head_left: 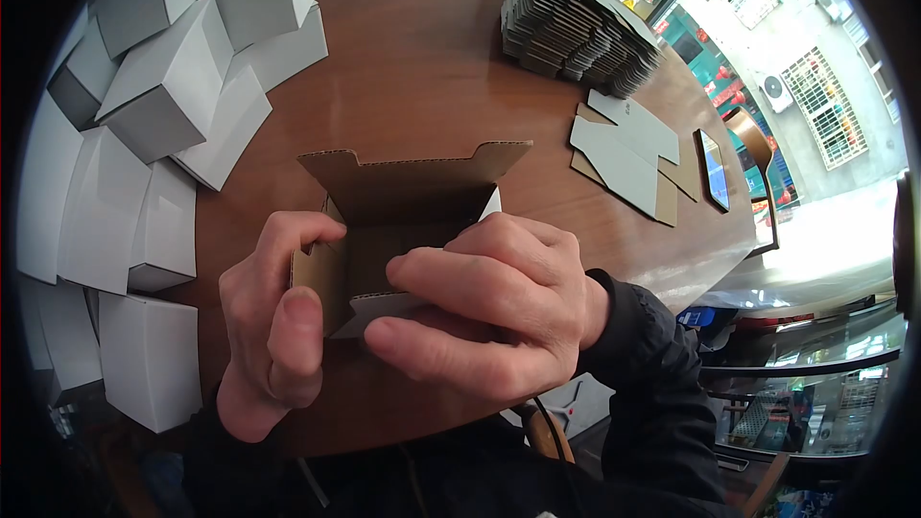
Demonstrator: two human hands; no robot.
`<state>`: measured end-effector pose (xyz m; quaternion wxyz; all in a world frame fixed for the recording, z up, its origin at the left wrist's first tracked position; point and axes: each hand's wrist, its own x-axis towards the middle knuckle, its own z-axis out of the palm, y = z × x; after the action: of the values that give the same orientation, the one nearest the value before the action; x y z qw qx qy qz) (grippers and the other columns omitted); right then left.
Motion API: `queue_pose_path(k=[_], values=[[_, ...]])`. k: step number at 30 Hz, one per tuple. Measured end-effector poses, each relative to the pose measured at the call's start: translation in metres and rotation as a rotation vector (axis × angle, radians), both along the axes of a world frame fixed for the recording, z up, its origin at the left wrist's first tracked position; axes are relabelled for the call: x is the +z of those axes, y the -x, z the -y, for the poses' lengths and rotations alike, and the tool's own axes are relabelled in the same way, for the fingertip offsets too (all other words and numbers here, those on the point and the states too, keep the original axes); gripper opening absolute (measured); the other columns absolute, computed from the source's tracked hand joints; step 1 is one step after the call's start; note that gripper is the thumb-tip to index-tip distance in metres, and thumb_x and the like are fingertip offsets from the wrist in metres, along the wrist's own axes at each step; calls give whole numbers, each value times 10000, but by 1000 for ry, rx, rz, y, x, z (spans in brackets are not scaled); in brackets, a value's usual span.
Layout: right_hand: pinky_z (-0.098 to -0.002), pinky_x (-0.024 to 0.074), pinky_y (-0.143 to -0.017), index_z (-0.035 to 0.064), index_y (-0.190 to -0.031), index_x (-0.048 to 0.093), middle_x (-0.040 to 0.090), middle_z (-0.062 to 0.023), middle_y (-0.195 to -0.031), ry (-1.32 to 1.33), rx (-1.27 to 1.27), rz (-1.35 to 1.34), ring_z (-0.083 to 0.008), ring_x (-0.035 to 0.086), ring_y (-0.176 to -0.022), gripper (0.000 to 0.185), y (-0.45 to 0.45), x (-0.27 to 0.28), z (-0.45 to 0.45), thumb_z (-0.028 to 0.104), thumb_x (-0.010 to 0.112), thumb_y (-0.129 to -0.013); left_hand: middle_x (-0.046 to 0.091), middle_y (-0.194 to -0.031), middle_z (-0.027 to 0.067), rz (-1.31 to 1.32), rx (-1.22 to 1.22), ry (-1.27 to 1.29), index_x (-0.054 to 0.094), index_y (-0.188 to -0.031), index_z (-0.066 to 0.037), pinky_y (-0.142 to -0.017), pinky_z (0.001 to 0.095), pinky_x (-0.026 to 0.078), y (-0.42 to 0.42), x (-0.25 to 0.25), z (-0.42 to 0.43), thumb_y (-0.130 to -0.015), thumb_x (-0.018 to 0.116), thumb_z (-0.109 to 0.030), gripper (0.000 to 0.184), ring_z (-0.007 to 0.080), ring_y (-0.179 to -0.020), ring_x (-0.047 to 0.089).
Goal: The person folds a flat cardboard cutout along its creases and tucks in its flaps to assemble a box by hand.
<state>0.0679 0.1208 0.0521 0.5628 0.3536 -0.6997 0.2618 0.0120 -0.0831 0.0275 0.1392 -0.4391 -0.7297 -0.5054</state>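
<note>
I had the open cardboard box [379,245] between my hands over the table's [403,48] near part, my left hand [273,321] pinching its side wall and my right hand [499,297] narrowed around the near flap [379,305]. I seemed midway through folding it; with the back flap [413,176] upright, the next move probably called for steady, square pressure on the near side.

Left hand [257,321], right hand [504,293] on open box [408,187] — table [413,58] beneath.
</note>
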Motion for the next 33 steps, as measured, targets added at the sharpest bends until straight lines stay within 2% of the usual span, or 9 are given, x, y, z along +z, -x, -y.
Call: queue_pose_path(k=[3, 7, 11, 16, 33], values=[[-211, 424, -494, 176, -996, 763, 743, -105, -910, 2, -1, -1, -120, 520, -610, 239, 0, -1, 0, 12, 779, -823, 562, -758, 81, 50, -17, -10, 613, -1145, 13, -591, 324, 383, -3, 6, -2, -961, 477, -365, 442, 183, -615, 453], [-214, 438, -504, 176, -1013, 759, 744, -107, -922, 2, -10, -6, -123, 529, -621, 254, -1, -2, 0, 10, 781, -822, 535, -719, 58, 197, -73, -35, 608, -1131, 7, -578, 317, 368, -8, 18, -4, -972, 506, -374, 425, 170, -601, 430], [-219, 451, -510, 177, -1028, 755, 743, -107, -934, -43, -2, 4, -126, 542, -638, 267, -2, 0, -4, 10, 783, -822, 500, -690, 32, 231, -80, -54, 597, -1072, -8, -556, 310, 345, -8, 15, -4, -988, 545, -435, 438, 151, -580, 394], [-223, 462, -518, 176, -1035, 751, 742, -106, -940, -68, 4, 17, -130, 552, -649, 270, -3, 1, -7, 12, 788, -824, 479, -675, 21, 180, -76, -44, 578, -1009, -25, -543, 307, 333, -5, 15, -5, -996, 543, -534, 510, 144, -562, 376], [-227, 466, -530, 176, -1041, 751, 740, -101, -950, -77, 9, 17, -128, 546, -647, 257, -3, 0, -8, 23, 789, -838, 448, -656, 20, 145, -32, -31, 565, -952, -29, -535, 312, 327, -5, 13, -7, -988, 543, -583, 556, 147, -551, 358]])
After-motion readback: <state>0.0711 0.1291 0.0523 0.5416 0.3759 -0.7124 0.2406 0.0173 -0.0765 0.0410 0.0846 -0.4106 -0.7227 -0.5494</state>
